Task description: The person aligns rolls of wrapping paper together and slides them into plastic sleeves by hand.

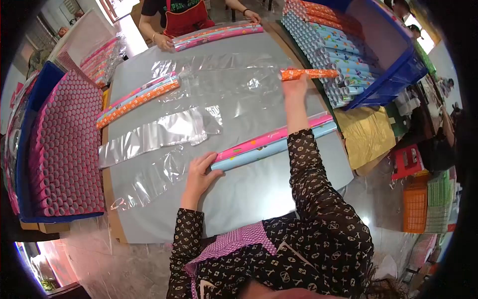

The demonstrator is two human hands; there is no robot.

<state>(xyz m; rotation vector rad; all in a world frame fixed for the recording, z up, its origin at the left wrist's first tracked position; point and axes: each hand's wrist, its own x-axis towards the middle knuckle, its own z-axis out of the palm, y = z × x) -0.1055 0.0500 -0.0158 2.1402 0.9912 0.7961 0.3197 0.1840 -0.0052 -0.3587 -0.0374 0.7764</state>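
My left hand (200, 174) is closed round the near-left ends of a pink patterned paper roll (254, 142) and a light blue patterned roll (256, 153), which lie side by side on the grey table (249, 194). Farther up on the right, my right hand (296, 88) grips an orange patterned roll (316, 74), near the blue crate's stacked rolls. Clear plastic sleeves (169, 130) lie flat across the table. At its left edge, a bundle of pink, blue and orange rolls (139, 102) is partly inside a clear sleeve.
A blue crate (393, 65) at right holds stacked blue and orange rolls. Another blue crate (25, 174) at left is full of pink rolls, ends outward. Across the table, a person in a red apron (186, 20) has both hands at another roll bundle (219, 39).
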